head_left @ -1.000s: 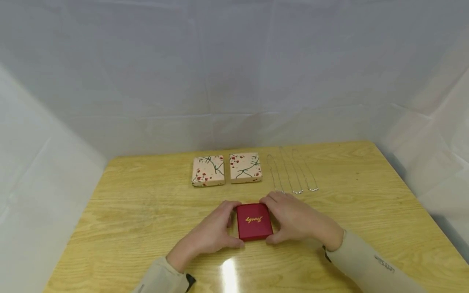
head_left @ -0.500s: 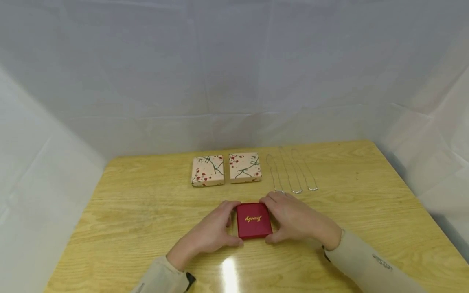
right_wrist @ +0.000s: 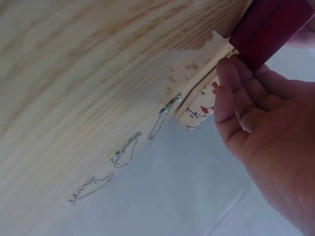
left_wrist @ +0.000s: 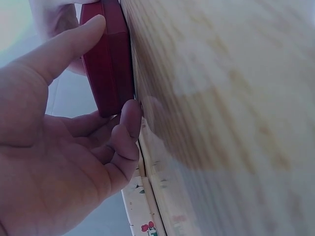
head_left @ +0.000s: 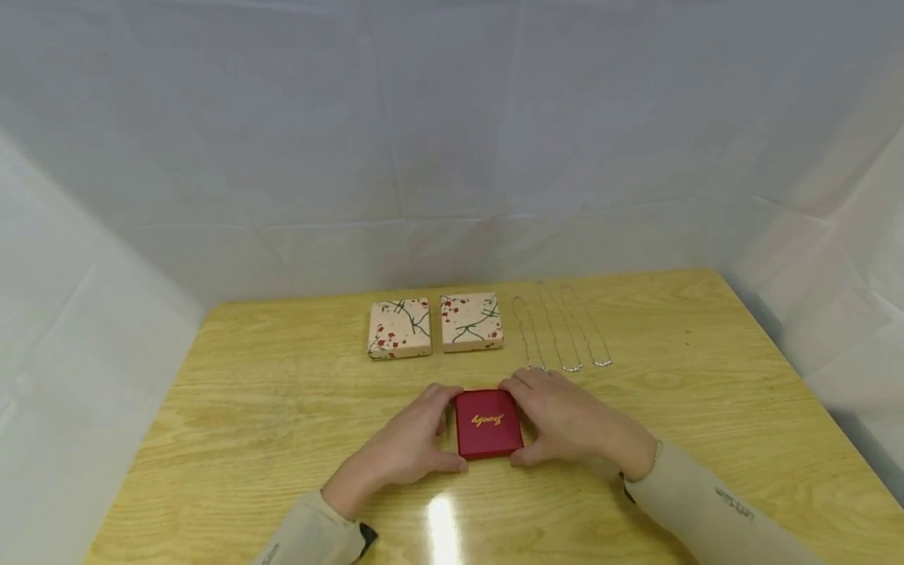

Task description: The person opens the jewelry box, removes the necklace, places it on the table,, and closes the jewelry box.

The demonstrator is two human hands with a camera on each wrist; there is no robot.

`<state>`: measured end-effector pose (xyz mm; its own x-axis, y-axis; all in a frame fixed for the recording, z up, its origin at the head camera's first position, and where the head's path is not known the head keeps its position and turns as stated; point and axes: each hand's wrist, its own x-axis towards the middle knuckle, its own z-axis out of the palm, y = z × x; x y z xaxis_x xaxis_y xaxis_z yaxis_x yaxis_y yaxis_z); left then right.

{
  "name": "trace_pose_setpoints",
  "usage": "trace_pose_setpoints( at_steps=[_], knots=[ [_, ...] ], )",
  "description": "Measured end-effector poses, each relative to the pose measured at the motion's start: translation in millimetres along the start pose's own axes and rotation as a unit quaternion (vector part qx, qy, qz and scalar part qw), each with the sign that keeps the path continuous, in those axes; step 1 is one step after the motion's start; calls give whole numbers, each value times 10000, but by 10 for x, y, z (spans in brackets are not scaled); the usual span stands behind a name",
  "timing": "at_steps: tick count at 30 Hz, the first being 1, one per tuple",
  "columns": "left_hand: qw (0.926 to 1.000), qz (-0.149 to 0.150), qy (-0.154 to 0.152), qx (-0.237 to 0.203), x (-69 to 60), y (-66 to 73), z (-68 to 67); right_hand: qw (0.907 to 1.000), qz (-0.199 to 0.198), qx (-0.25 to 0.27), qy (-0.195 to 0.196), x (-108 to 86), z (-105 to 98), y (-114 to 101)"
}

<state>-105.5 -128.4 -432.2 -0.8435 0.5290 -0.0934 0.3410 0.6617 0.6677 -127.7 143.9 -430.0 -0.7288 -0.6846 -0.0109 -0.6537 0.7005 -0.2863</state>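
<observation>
A square red jewelry box [head_left: 488, 424] with gold lettering on its lid lies flat on the wooden table, its lid on. The left hand [head_left: 407, 439] grips its left side, thumb at the near edge and fingertips at the far edge. On the opposite side the right hand [head_left: 565, 417] holds it the same way. In the left wrist view, the thumb rests on the side of the red box [left_wrist: 109, 64] and some fingers curl beneath its other end. The right wrist view shows fingertips touching the box [right_wrist: 273, 29]; its thumb is hidden there.
Two cream boxes with a red-blossom pattern, a left one [head_left: 399, 328] and a right one [head_left: 472, 322], stand at the back of the table [head_left: 282, 424]. To their right lie three silver necklaces, among them the rightmost necklace [head_left: 602, 363]. White cloth [head_left: 452, 157] encloses the table.
</observation>
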Motion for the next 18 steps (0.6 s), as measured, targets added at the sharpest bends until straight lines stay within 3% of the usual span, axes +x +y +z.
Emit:
trace_pose_setpoints(
  at_steps=[10, 18],
  knots=[
    [9996, 118, 30, 245, 1, 4, -4, 10000, 5, 45, 44, -1, -5, -9],
    [9998, -166, -60, 93, -6, -2, 45, 9997, 184, 120, -112, -12, 41, -1]
  ],
)
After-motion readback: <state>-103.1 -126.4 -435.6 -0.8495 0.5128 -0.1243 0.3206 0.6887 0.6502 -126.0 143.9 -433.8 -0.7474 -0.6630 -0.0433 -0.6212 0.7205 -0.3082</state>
